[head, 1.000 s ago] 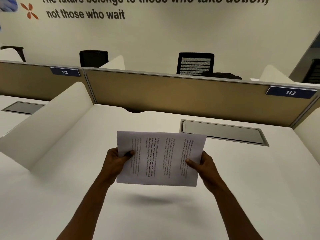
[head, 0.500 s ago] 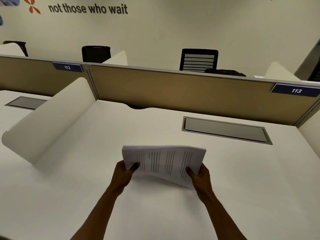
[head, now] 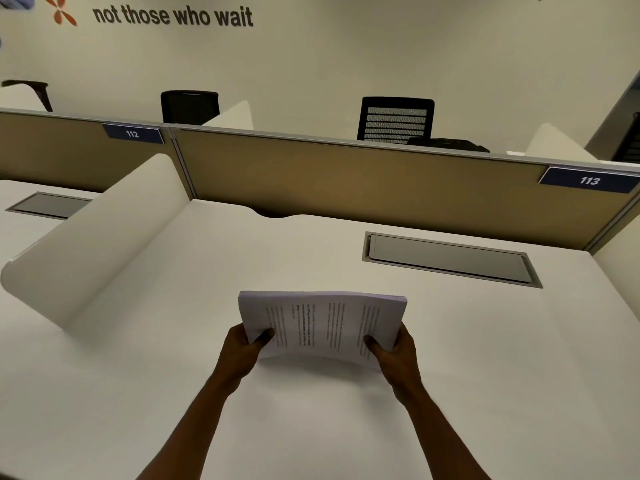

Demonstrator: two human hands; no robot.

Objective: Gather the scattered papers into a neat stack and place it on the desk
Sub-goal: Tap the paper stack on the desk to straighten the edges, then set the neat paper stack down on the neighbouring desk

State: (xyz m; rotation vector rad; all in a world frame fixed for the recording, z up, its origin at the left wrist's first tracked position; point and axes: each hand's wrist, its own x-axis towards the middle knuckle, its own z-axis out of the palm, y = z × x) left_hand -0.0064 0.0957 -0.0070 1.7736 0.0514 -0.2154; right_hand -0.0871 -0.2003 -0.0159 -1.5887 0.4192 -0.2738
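Note:
A stack of printed white papers is held low over the white desk, tilted with its near edge down and its middle slightly bowed. My left hand grips the stack's left near corner, thumb on top. My right hand grips the right near corner the same way. The sheets look squared together, with text lines running across the top page. I cannot tell whether the near edge touches the desk.
A grey cable hatch is set into the desk at the back right. A curved white divider stands on the left. A tan partition with label 113 closes the back; black chairs lie beyond.
Both hands have lowered the stack from chest height toward the desk and tipped it from nearly upright to nearly flat. The grip at both corners is unchanged.

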